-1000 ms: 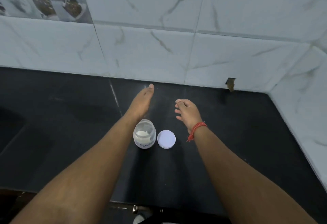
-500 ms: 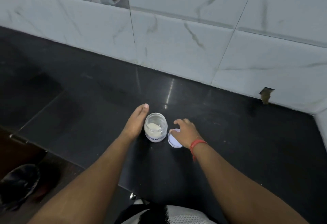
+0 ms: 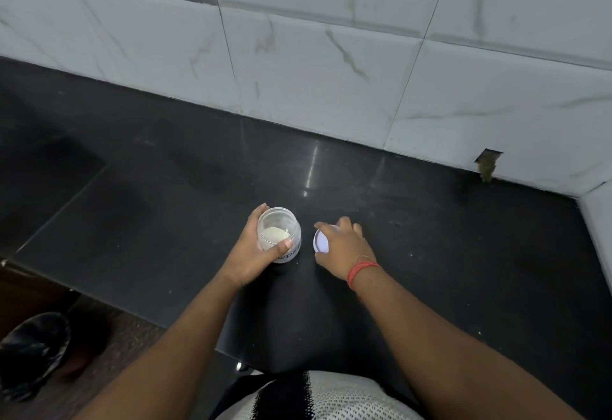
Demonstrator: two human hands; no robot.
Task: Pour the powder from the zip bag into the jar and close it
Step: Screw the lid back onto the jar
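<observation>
the small clear plastic jar [image 3: 279, 234] with a handwritten label stands upright on the glossy black stone counter [image 3: 430, 227], near its front edge and well apart from the white marble-patterned tiled wall [image 3: 314, 55]. the left hand [image 3: 253, 250] wraps it from the left side, fingers curled round the far wall and thumb pressed across the near side over the label. the jar looks light and thin-walled, so it would likely skid or tip on the slick stone unless it is braced; a hold low around the body, as here, seems the sound one, with the mouth left free.

its mouth is open, and a shallow heap of pale off-white powder [image 3: 273, 232] lies at the bottom, filling only a small part of it. no zip bag shows anywhere, so the pouring seems done and closing remains.

the round white plastic lid [image 3: 320, 241] lies on the counter just to the right of the jar, not touching it. the right hand [image 3: 344, 249], a red thread bracelet [image 3: 361, 269] at its wrist, covers it with fingers curled around the rim, seemingly pinching it to lift. the lid looks rigid and light, best taken by its edge.
</observation>
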